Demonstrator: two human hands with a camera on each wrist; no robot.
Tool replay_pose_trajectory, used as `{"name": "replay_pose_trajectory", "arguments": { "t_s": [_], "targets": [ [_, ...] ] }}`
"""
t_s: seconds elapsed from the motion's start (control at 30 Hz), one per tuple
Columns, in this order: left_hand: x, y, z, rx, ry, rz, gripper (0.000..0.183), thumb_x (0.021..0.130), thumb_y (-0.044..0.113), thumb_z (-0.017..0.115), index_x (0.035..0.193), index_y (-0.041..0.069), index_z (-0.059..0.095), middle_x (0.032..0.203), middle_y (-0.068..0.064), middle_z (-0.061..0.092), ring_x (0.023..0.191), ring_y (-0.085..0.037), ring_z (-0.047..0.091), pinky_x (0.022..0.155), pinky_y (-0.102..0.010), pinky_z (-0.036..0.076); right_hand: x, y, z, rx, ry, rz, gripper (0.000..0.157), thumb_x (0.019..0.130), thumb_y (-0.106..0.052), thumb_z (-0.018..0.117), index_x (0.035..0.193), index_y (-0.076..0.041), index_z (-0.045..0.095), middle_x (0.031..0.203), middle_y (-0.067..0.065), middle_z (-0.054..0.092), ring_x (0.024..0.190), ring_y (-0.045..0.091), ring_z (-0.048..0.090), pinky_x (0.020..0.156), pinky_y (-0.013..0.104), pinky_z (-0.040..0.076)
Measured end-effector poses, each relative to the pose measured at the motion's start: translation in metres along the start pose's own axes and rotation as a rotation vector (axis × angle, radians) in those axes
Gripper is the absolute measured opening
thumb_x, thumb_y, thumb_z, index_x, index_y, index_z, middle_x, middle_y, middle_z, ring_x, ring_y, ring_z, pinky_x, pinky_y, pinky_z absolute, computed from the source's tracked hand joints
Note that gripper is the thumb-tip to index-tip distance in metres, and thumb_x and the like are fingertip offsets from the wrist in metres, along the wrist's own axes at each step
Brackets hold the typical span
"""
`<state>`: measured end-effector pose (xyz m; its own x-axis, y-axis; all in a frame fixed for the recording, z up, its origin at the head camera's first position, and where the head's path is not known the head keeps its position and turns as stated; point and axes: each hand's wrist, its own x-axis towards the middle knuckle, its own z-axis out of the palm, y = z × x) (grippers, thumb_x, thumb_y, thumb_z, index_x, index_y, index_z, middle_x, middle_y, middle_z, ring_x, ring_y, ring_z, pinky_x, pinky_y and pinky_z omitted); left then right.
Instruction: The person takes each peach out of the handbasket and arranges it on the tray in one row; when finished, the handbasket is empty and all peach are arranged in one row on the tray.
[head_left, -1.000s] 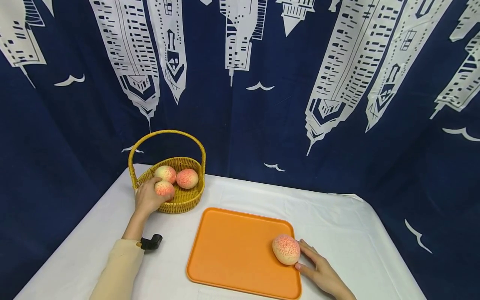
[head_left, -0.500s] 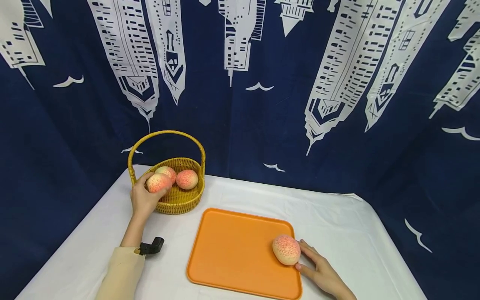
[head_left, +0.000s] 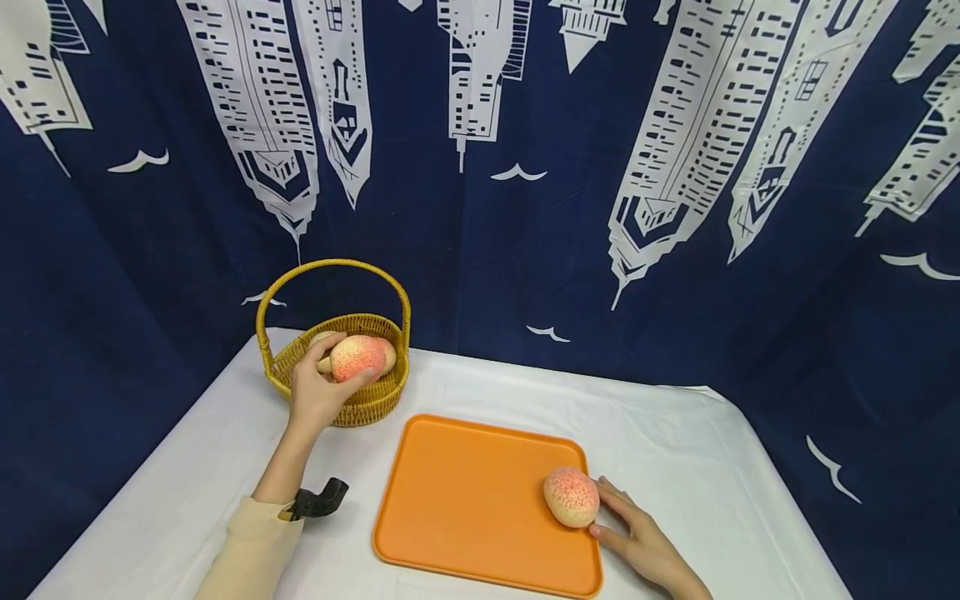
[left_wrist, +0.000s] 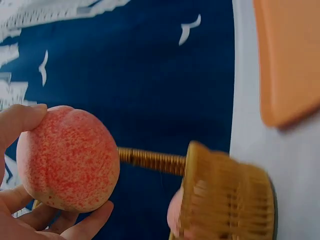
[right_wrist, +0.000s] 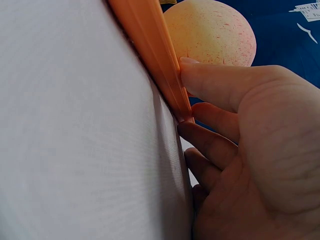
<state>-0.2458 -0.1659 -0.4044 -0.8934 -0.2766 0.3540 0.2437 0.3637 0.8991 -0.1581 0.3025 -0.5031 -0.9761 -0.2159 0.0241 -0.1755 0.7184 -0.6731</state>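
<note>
My left hand [head_left: 318, 400] grips a pink-and-cream peach [head_left: 358, 358], raised over the wicker basket [head_left: 367, 412]. In the left wrist view the thumb lies on one side of this peach [left_wrist: 70, 160] and the fingers on the other. Behind it, two more peaches sit in the basket, both largely hidden in the head view. Another peach [head_left: 572, 497] rests on the right part of the orange tray [head_left: 472, 500]. Beside it, my right hand [head_left: 645, 546] touches the tray's right edge with relaxed fingers. The right wrist view shows the thumb against the tray rim [right_wrist: 150, 45].
The basket's tall arched handle [head_left: 333, 262] stands up at the back left. A white cloth [head_left: 675, 450] covers the table. A dark blue curtain [head_left: 480, 250] with white building prints hangs behind. A black wrist camera [head_left: 322, 500] sits on the left forearm.
My left hand has lifted the peach from the basket's near left side, then carried it rightward above the basket. The right hand and the peach on the tray stay in place.
</note>
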Motion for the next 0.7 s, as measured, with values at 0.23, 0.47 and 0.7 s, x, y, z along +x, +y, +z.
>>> {"name": "replay_pose_trajectory", "arguments": {
  "t_s": [0.23,0.47,0.7],
  "targets": [
    [-0.014,0.013,0.023,-0.050,-0.135,0.051,0.071,0.066,0.013,0.090,0.130,0.003,0.059,0.134,-0.014,0.055,0.119,-0.029,0.053,0.096,-0.045,0.049,-0.001,0.001,0.001,-0.004,0.016,0.000,0.061,0.086,-0.035,0.072,0.140,-0.011,0.054,0.151,0.016,0.043,0.141,0.032,0.031,0.110,0.024,0.030],
    [-0.031,0.018,0.047,-0.136,-0.253,0.044,0.066,0.066,0.009,0.089,0.125,0.003,0.059,0.128,-0.016,0.058,0.112,-0.028,0.056,0.089,-0.030,0.053,-0.001,0.001,0.001,0.012,0.009,-0.007,0.061,0.087,-0.035,0.071,0.140,-0.011,0.053,0.151,0.018,0.042,0.142,0.037,0.033,0.112,0.042,0.032],
    [-0.049,0.025,0.068,-0.175,-0.355,0.050,0.064,0.066,0.007,0.088,0.122,0.005,0.057,0.123,-0.014,0.059,0.115,-0.030,0.054,0.094,-0.046,0.052,0.001,0.001,0.001,0.009,0.013,-0.013,0.061,0.087,-0.034,0.071,0.140,-0.011,0.053,0.151,0.017,0.043,0.142,0.037,0.033,0.112,0.045,0.031]
  ]
}}
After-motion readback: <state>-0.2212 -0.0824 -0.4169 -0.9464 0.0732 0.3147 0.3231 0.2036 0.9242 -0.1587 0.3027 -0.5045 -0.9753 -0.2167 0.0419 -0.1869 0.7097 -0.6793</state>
